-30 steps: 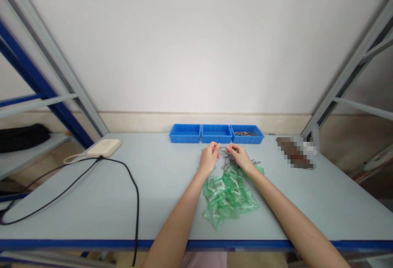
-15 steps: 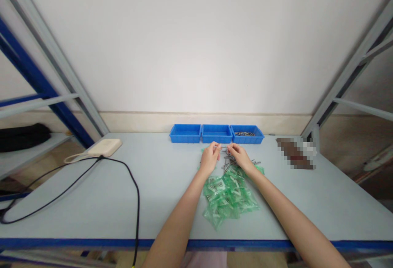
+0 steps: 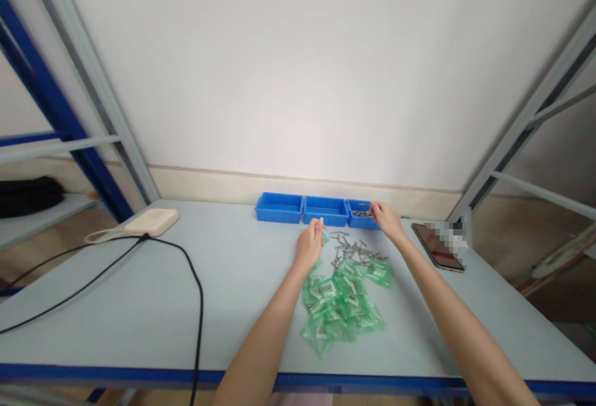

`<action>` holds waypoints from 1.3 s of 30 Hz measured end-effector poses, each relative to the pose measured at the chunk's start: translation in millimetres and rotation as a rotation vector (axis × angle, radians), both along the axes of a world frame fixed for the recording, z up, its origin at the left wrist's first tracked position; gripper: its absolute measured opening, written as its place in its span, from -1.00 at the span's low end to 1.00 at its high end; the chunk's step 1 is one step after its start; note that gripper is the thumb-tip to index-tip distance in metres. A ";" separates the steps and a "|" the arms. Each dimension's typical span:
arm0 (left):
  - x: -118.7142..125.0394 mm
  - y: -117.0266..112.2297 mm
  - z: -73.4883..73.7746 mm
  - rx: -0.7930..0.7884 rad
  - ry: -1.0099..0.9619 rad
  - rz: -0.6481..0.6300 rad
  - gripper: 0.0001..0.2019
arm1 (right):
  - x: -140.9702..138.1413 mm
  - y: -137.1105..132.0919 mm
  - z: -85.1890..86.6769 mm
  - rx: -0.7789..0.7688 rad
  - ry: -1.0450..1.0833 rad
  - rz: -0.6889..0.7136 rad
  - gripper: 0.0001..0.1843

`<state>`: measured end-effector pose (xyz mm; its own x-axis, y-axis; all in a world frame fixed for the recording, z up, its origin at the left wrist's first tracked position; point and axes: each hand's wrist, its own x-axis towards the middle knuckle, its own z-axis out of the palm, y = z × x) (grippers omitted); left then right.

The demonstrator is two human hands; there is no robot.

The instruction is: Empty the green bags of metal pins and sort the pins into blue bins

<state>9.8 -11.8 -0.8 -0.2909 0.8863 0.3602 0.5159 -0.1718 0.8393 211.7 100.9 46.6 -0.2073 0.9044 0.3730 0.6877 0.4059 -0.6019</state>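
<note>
Left hand (image 3: pixel 310 246) is pinched up, fingertips together near the table; can't tell if it holds a pin. Right hand (image 3: pixel 386 221) is partly closed at the far right blue plastic tray (image 3: pixel 352 223), hold unclear. Loose thin metal pins (image 3: pixel 349 248) lie scattered just far of the green plastic bags (image 3: pixel 342 313): light, stiff, probably slippery, best pinched mid-shaft.

From where I stand, no writing can be read anywhere. The smartphone (image 3: pixel 437 246) at the right of the tabletop (image 3: pixel 116 294) is pixelated over its far end, and nothing on its screen is legible. The green plastic packets (image 3: pixel 342 306) are too small and creased to tell whether they carry any print.
</note>
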 end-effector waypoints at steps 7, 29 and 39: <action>2.1 0.2 -0.4 0.032 -0.009 -0.016 -0.54 | 52.7 -28.0 -6.1 0.064 -0.418 -0.195 -0.61; -2.2 0.9 -0.9 -0.055 -0.001 -0.056 -0.38 | 50.3 -57.8 -58.4 0.003 -0.324 0.243 -0.72; 6.7 -2.3 2.6 -0.023 0.015 -0.141 -0.42 | 20.7 -56.5 -36.3 -0.051 0.205 0.252 -0.68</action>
<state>16.6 -14.1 1.8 -0.1580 0.9261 0.3425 0.5003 -0.2240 0.8364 232.4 44.4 10.3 -0.3522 0.8528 0.3857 0.4321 0.5137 -0.7412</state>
